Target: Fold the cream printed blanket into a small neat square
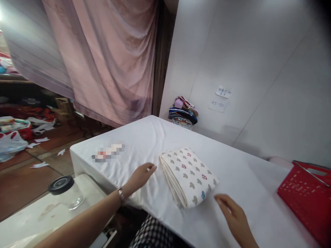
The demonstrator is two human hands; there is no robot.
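A folded white cloth (192, 177) lies on the white-covered table (248, 193), printed with grey mushroom shapes and a few red and blue ones. Its layered folded edge faces left. Just left of it is my left hand (143, 175), fingers loosely bent, with a small white patch showing between thumb and fingers and no held object that I can make out. Close to the cloth's lower right corner, my right hand (234, 212) hovers without touching it, thumb and fingers slightly apart and nothing between them.
A red plastic basket (306, 198) stands at the right. Folded clothes (183, 112) are stacked against the wall at the back. A blurred-out item (107, 153) lies on the table's left. A black-lidded clear jar (68, 194) stands on a lower white surface. A pink curtain (111, 58) hangs behind.
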